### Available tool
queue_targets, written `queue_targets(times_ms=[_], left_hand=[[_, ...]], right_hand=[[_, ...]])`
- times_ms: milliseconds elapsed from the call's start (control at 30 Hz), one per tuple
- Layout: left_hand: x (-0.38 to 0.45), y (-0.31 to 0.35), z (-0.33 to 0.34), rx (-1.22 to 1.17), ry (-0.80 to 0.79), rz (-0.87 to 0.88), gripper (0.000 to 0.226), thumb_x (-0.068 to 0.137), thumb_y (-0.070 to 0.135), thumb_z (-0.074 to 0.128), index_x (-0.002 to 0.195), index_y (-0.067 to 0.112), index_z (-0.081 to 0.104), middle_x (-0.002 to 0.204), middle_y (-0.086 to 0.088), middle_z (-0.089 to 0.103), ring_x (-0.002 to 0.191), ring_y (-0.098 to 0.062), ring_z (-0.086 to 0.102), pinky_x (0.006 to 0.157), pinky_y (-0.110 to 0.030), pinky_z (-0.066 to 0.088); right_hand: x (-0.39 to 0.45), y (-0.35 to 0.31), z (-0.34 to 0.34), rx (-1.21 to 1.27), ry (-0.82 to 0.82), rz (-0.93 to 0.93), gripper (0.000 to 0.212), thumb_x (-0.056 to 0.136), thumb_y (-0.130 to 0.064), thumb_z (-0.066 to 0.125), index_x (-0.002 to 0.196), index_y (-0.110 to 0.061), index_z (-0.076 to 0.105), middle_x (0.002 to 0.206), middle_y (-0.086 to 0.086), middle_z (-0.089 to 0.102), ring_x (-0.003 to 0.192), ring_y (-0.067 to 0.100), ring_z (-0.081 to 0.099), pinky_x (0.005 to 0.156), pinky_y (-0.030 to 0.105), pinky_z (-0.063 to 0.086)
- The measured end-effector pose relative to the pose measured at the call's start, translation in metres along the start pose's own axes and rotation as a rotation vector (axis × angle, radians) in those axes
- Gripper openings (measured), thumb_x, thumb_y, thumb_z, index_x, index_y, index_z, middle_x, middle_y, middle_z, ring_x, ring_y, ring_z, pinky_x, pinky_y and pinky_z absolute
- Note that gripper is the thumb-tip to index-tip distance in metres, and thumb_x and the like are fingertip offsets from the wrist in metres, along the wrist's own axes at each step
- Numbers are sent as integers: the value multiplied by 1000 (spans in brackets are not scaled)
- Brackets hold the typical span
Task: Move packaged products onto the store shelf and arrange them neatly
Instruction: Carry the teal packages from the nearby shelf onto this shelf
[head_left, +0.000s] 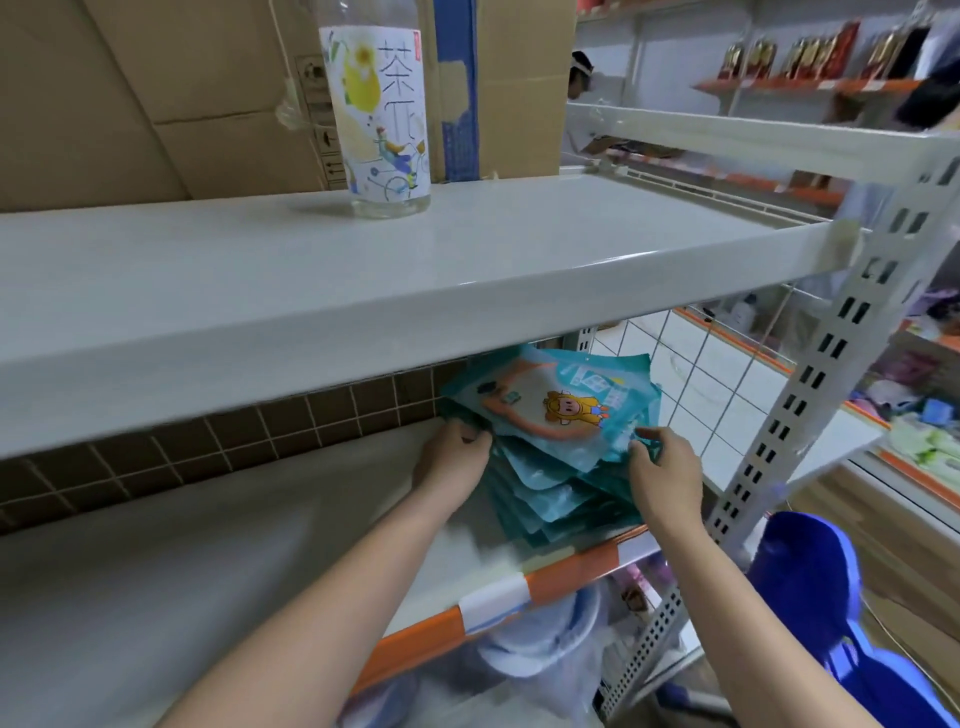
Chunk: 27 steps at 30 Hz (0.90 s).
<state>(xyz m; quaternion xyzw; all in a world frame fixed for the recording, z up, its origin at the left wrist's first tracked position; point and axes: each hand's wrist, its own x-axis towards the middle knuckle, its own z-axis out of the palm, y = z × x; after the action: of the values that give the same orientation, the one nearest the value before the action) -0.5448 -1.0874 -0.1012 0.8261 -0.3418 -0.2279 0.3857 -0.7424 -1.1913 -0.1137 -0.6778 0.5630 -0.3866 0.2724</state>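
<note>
- Packets (563, 415): a slumped teal stack on the lower shelf (291, 525), right end.
- Left hand (453, 457) and right hand (665, 467) pinch opposite edges.
- Light, floppy, slick film; squeeze the sides, they will likely slide.

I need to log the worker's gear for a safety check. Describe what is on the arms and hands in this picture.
Nothing is worn on them. The left hand and right hand are bare, with no gloves, and no rings show on the fingers. Both forearms are bare right to the bottom edge of the picture: no sleeves, watch, wristband or bracelet in view. Slight blur hides finer detail.
</note>
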Motion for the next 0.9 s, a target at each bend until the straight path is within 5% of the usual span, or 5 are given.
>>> queue_targets(times_ms=[133,333,433,667,900], left_hand=[[-26,-25,-42,84,128,56,19,91,41,47,78,29,55,90,5,61,89,-22,59,82,-35,51],[-59,-89,-138,52,314,5,24,92,41,49,86,25,65,89,1,67,86,-22,62,74,-31,49],[-84,-135,-185,48,378,-61,23,94,38,47,80,26,60,87,-4,65,84,-25,60,70,-30,45],[-181,-264,-311,30,491,-228,15,94,28,49,85,23,59,69,-1,58,62,-19,54,53,-27,34],[-275,-354,-437,16,610,-285,16,88,29,52,75,24,59,80,-9,70,79,-30,63,68,-38,47]], right_hand=[[-27,-16,-7,4,155,-47,27,91,-17,51,116,-11,60,119,12,56,117,29,45,98,46,40],[-76,-76,24,77,211,-221,27,89,-15,51,111,-1,59,119,21,54,114,34,43,99,43,33],[-116,-114,51,134,92,-256,23,91,-11,53,111,-1,60,122,19,54,116,34,45,101,41,34],[-234,-182,131,300,-308,-251,16,93,-10,52,105,-15,60,101,9,60,93,26,56,77,32,41],[-360,-251,211,287,-632,-280,13,93,-9,54,103,-13,61,95,7,63,90,24,57,74,28,38]])
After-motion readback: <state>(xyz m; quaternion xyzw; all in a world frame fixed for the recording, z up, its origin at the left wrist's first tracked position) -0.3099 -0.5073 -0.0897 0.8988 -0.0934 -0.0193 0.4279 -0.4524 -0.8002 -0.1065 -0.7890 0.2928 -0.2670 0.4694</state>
